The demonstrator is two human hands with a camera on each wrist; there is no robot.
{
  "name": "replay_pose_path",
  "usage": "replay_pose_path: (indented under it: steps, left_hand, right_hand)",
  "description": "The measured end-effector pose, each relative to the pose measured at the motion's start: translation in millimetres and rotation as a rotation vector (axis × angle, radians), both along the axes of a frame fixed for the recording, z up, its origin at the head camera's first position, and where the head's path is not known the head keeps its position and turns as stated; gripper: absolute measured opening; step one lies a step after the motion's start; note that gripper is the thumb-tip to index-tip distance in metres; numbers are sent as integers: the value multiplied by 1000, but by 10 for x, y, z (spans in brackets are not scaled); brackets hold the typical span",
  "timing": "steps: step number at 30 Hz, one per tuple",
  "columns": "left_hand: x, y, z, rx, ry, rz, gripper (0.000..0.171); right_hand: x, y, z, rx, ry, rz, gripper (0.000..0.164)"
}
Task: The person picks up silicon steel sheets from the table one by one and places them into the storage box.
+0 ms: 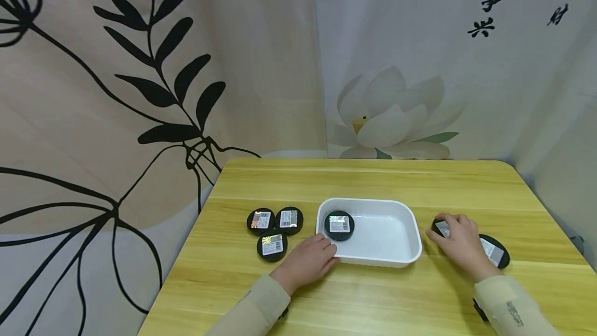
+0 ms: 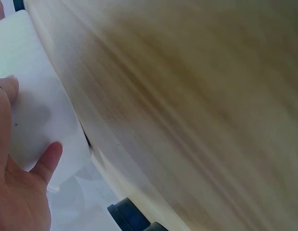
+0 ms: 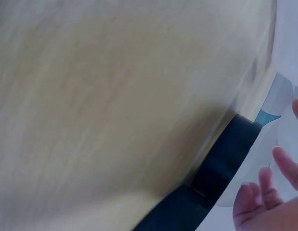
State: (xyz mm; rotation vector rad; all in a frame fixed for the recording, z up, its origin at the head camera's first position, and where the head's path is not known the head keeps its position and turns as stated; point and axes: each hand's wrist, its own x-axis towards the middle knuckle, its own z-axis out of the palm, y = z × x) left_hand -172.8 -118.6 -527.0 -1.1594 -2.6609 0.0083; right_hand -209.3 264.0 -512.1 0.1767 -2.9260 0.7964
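A white rectangular tray (image 1: 380, 229) sits mid-table, with a labelled round black container (image 1: 339, 225) inside at its left end. My left hand (image 1: 310, 258) holds the tray's near left corner; in the left wrist view its fingers (image 2: 50, 159) lie against the white wall. To the right of the tray, my right hand (image 1: 459, 242) is over another black container (image 1: 440, 228), partly hiding it. The right wrist view shows the right fingers (image 3: 266, 185) loosely bent, with a gap between them and the containers. One more black container (image 1: 494, 251) lies beside the right wrist.
Three black containers (image 1: 273, 245) with barcode labels cluster left of the tray, close to the left hand. The wooden table (image 1: 373, 299) ends at a printed curtain (image 1: 270, 66) behind it.
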Motion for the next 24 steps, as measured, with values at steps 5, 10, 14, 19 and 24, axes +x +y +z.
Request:
replay_pose_path:
  steps: [5,10,14,19,24]
  left_hand:
    - [1,-3,-12,11,14,-5,23]
    - [9,1,-9,16,14,-6,23]
    - [16,1,-4,12,4,-3,23]
    - [13,0,9,9,0,-5,22]
    - [2,1,10,10,-6,-7,21]
  right_hand:
    - [14,5,-8,-15,13,-12,59]
    - [14,23,-35,-10,13,-20,57]
    - [3,51,-68,-11,10,-19,58]
    - [-22,94,-96,-10,0,-24,60]
    - [-35,118,-107,-10,-16,-50,60]
